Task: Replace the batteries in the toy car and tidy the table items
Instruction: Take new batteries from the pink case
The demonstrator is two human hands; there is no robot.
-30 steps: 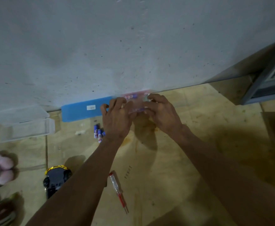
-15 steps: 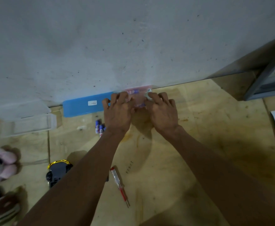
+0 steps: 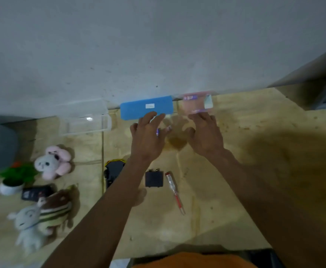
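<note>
Left hand looks loosely open over small batteries, right hand open and empty by the pink case, car back by the forearm, so those batteries could easily roll off the tabletop.

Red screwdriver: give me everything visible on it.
The red screwdriver is slim, with a pale, clear-looking upper section, a red lower section and a narrow tip pointing toward the near table edge. It lies flat on the wooden table, slightly diagonal, just right of the small black cover and apart from it. Neither hand touches it. Blur hides finer detail.
</note>
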